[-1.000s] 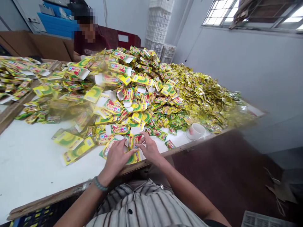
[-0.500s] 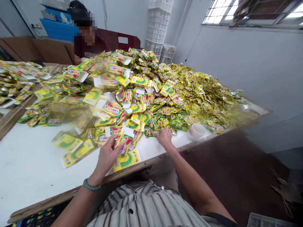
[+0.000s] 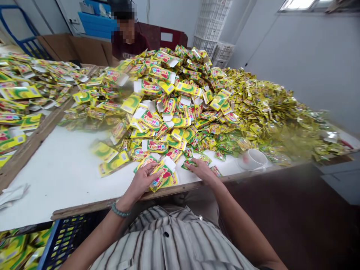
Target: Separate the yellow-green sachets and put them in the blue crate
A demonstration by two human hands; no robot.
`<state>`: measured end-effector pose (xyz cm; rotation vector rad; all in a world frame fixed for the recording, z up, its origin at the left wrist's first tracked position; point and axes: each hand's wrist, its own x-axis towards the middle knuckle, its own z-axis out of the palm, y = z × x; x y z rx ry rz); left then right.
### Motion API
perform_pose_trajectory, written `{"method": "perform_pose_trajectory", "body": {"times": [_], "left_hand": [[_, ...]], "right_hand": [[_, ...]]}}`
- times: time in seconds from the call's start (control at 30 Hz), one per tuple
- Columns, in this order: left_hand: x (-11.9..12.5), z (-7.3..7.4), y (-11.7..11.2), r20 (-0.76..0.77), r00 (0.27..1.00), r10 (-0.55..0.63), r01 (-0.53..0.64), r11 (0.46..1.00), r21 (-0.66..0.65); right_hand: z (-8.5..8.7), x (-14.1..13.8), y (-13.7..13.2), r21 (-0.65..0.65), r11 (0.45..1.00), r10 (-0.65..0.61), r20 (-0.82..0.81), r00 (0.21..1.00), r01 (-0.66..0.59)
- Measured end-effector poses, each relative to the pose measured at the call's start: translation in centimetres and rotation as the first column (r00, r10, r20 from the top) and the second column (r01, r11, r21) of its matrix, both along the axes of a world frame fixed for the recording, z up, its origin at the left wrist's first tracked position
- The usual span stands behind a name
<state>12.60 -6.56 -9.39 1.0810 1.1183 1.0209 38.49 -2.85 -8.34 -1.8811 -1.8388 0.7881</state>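
"What does the head view show of the surface and the room?"

"A white table point(image 3: 75, 161) with a wooden edge; a wooden strip point(image 3: 39, 131) crosses it on the left. Behind stand pale walls point(image 3: 315, 56), a window point(image 3: 300, 4) at the top right, and stacked white crates point(image 3: 210, 26). A co-worker point(image 3: 132, 43) in a dark red shirt is across the table, and a blue basket point(image 3: 63, 236) sits below the near edge."

"And the person's hands?"

"The left hand point(image 3: 143, 180) pinches a yellow box point(image 3: 163, 173) between thumb and fingers, near the table's front edge, its white flap open. The right hand point(image 3: 200, 169) has its fingertips on a green packet point(image 3: 188, 164), just right of that box; whether they pinch it, one cannot tell."

"How many of each?"

"One box in the left hand, one packet at the right fingertips, one mug point(image 3: 254, 159) further right, one co-worker. The heaped boxes point(image 3: 168, 90) and the packet pile point(image 3: 261, 97) beside them overlap too much to count."
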Motion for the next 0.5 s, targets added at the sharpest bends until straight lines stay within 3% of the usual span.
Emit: {"method": "perform_pose_trajectory", "body": {"times": [0.1,0.2,0.3,0.4,0.5], "left_hand": [[-0.1,-0.4,0.1,-0.044,0.998,0.034,-0.033,0.999,0.022],[-0.3,-0.6,0.1,-0.094,0.995,0.04,-0.035,0.998,0.054],[-0.4,-0.9,0.2,-0.085,0.995,0.047,-0.042,0.997,0.059],[-0.5,-1.2,0.3,-0.082,0.996,0.041,-0.035,0.997,0.065],[-0.6,-1.1,0.3,-0.122,0.991,0.046,-0.035,0.996,0.087]], "right_hand": [[-0.3,-0.3,-0.2,0.066,0.998,0.003,-0.138,0.99,0.006],[-0.6,-0.5,-0.2,0.015,0.999,0.037,-0.346,0.937,-0.034],[-0.9,-0.7,-0.1,0.026,0.999,0.047,-0.166,0.985,-0.043],[-0.6,-1.2,-0.2,0.132,0.991,-0.015,0.075,0.997,0.005],[0.3,-2.2,-0.6,0.195,0.98,-0.027,-0.077,0.997,0.041]]}}
